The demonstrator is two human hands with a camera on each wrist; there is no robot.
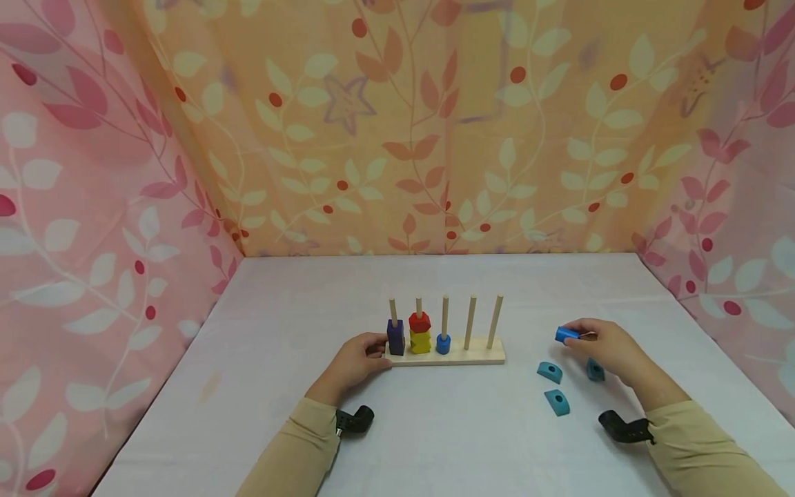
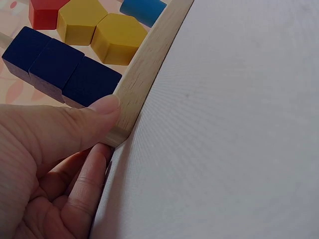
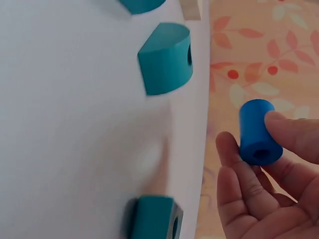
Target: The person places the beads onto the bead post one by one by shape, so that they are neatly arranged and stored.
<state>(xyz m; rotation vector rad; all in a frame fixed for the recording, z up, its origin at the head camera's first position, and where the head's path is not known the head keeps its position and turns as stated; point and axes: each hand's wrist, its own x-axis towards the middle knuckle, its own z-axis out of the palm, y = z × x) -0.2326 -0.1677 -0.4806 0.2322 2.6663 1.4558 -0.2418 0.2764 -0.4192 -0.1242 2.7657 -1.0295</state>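
Note:
My left hand (image 1: pixel 355 360) grips the left end of a wooden peg board (image 1: pixel 462 357), thumb on its edge and fingers curled below in the left wrist view. Square navy blocks (image 2: pixel 57 64) are stacked on the first peg. The second bears yellow hexagonal blocks (image 1: pixel 420 343) under a red one (image 1: pixel 419 322). A blue cylinder (image 1: pixel 443 345) sits low on the third peg; the last two pegs are bare. Off to the right, my right hand (image 1: pixel 611 348) pinches another blue cylinder (image 3: pixel 253 127) between thumb and fingers, raised above the table, its hole showing in the right wrist view.
Three teal half-round blocks with holes lie near my right hand: one (image 1: pixel 549 373) left of it, one (image 1: pixel 557 402) nearer me, one (image 1: pixel 595 370) partly under the hand. White cloth (image 1: pixel 279 304) covers the table. Patterned curtains (image 1: pixel 397 138) enclose the back and sides.

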